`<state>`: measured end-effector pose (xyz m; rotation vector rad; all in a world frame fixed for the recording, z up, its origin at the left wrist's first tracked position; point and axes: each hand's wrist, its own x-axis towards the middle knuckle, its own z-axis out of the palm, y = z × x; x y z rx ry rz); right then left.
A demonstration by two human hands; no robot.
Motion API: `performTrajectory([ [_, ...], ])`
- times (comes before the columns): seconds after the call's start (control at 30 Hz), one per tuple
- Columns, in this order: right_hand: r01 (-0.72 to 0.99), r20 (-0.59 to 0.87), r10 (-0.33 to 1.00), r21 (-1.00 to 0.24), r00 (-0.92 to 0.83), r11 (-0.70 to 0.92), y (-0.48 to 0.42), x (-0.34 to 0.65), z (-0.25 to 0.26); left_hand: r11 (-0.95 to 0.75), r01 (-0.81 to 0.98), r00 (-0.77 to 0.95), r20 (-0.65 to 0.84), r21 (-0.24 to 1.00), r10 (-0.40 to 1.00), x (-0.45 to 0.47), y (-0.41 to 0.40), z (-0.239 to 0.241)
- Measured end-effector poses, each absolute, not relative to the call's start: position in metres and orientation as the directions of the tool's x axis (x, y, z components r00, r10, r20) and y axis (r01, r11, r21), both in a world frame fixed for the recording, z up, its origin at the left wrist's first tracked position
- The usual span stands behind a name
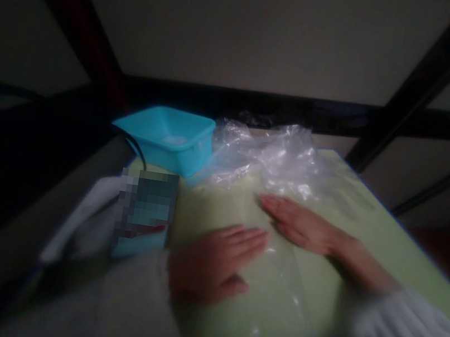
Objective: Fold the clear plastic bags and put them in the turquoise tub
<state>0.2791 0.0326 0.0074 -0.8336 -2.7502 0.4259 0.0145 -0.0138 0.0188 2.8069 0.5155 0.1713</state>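
Observation:
A clear plastic bag (272, 271) lies spread over the pale green tabletop, its far part crumpled and shiny. My left hand (219, 260) rests palm down on the nearer part of the plastic, fingers stretched toward the right. Farther up, my right hand (301, 222) lies flat on the plastic with its fingers pointing left. Both hands are open and hold nothing. Motion blurs the left hand somewhat. Left of the left hand is a flat bluish item (142, 240), partly hidden by pixelation.
A turquoise plastic basin (197, 156) stands at the back left, with something pale inside. White material (82, 215) and a thin dark cable (138, 150) are at the left edge. Dark frame bars (424, 80) rise behind the table (367, 235), which has a blue edge.

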Motion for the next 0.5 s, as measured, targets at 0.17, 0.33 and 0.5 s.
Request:
performTrajectory([
  [0.17, 0.510, 0.129, 0.575, -0.335, -0.808, 0.792, 0.0331, 0.2792, 0.0084, -0.903, 0.309, 0.937, 0.065, 0.297, 0.342, 0.0154, -0.0144, 0.0157],
  [0.33, 0.504, 0.138, 0.577, -0.355, -0.805, 0.787, 0.0331, 0.2799, 0.0093, -0.901, 0.297, 0.940, 0.067, 0.316, 0.333, 0.0157, -0.0152, 0.0140],
  [0.5, 0.509, 0.149, 0.590, -0.367, -0.794, 0.779, 0.0329, 0.2802, 0.0093, -0.898, 0.275, 0.936, 0.118, 0.343, 0.331, 0.0159, -0.0158, 0.0155],
])
